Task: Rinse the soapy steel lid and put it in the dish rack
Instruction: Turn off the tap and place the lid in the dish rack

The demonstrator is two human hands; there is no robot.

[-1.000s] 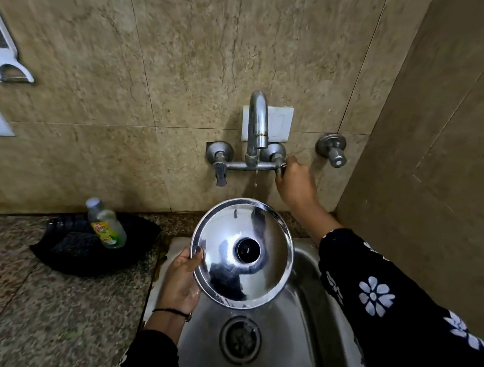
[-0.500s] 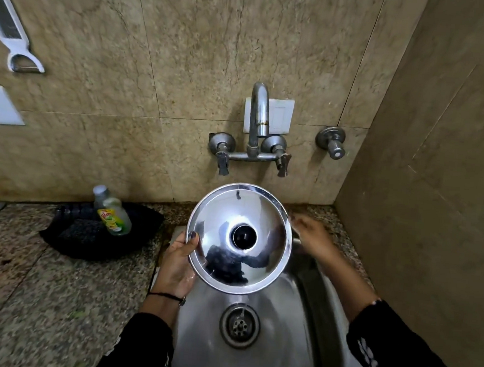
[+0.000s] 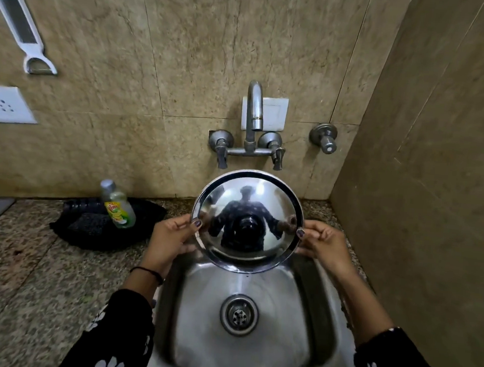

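The round steel lid (image 3: 248, 212) is held upright over the back of the steel sink (image 3: 250, 355), its shiny inner face turned toward me. My left hand (image 3: 170, 237) grips its left rim and my right hand (image 3: 324, 246) grips its right rim, thumbs on the front. The wall tap (image 3: 254, 120) stands just above the lid, and no water runs from it. No soap shows on the lid. The dish rack is not in view.
A dish-soap bottle (image 3: 117, 205) leans on a black tray (image 3: 107, 227) on the granite counter to the left. A white peeler (image 3: 21, 27) and a wall socket (image 3: 5, 104) are on the left wall. A tiled side wall closes the right. The sink drain (image 3: 239, 315) lies below the lid.
My right hand left the tap handle, came down and took the lid's right rim. The lid tilted more upright, facing me. The dripping water stopped.
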